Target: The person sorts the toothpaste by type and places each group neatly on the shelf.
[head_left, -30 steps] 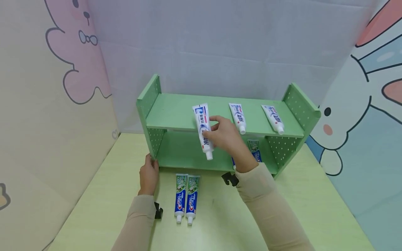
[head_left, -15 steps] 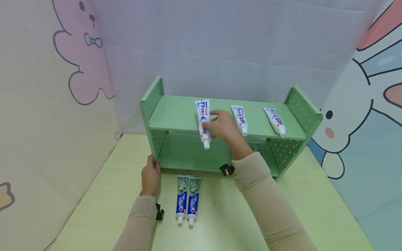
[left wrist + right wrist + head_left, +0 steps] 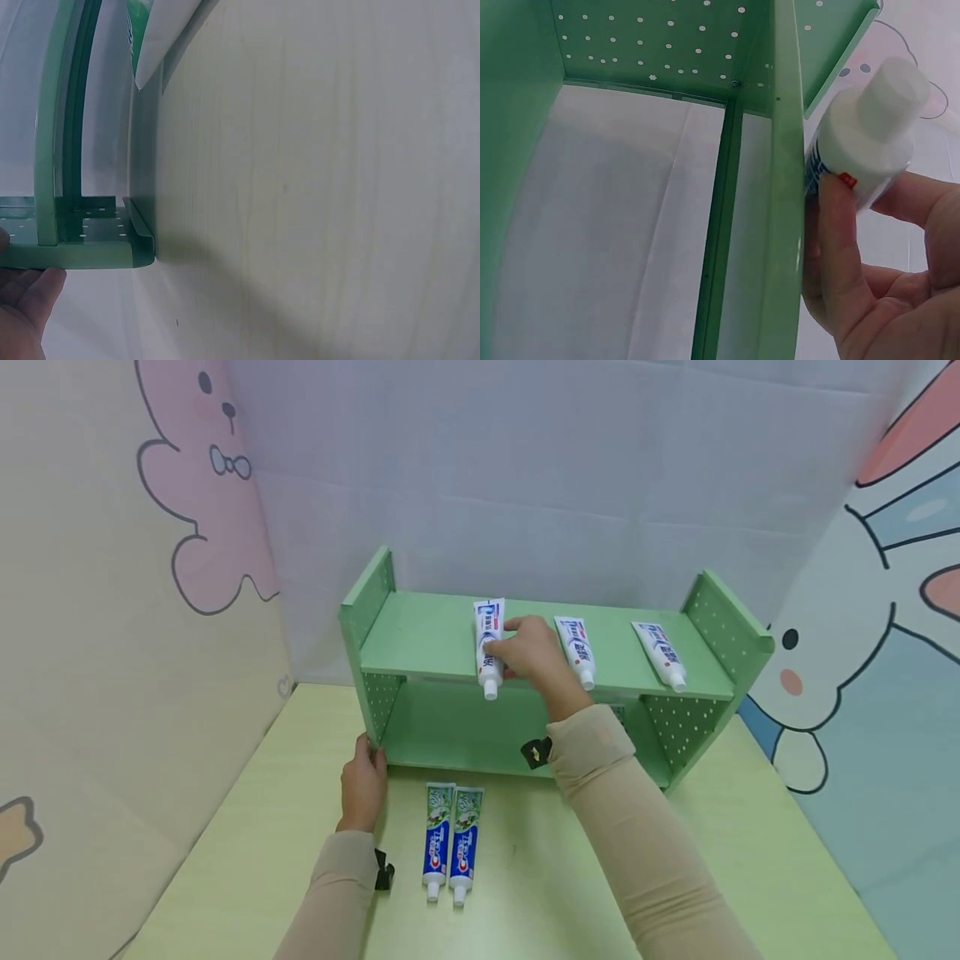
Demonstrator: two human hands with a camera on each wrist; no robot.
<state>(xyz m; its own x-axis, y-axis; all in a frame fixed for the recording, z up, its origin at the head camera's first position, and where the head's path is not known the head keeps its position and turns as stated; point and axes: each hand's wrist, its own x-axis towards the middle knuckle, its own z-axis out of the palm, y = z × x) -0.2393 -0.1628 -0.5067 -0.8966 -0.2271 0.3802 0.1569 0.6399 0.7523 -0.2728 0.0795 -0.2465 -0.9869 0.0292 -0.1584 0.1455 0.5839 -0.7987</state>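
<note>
My right hand (image 3: 536, 652) pinches a white toothpaste tube (image 3: 489, 622) between thumb and fingers. The tube lies over the front edge of the green shelf's upper board (image 3: 427, 631), its cap sticking out toward me. In the right wrist view the white cap end (image 3: 862, 150) sits close beside the green front edge (image 3: 786, 187). My left hand (image 3: 363, 789) grips the lower front corner of the shelf's left side panel (image 3: 358, 652); the left wrist view shows fingers (image 3: 41, 296) around that edge. Two more white toothpaste tubes, one (image 3: 576, 652) and another (image 3: 660, 656), lie to the right on the upper board.
Two blue-and-green toothpaste tubes, one (image 3: 437, 843) and its neighbour (image 3: 465, 847), lie side by side on the table (image 3: 540, 893) before the shelf. A green tube end (image 3: 618, 712) shows on the lower tier, mostly behind my right arm. A pale cloth (image 3: 525, 485) hangs behind.
My right hand has carried the white toothpaste tube back and up from in front of the shelf to the upper board's edge. My left hand keeps its hold; the head view has shifted slightly.
</note>
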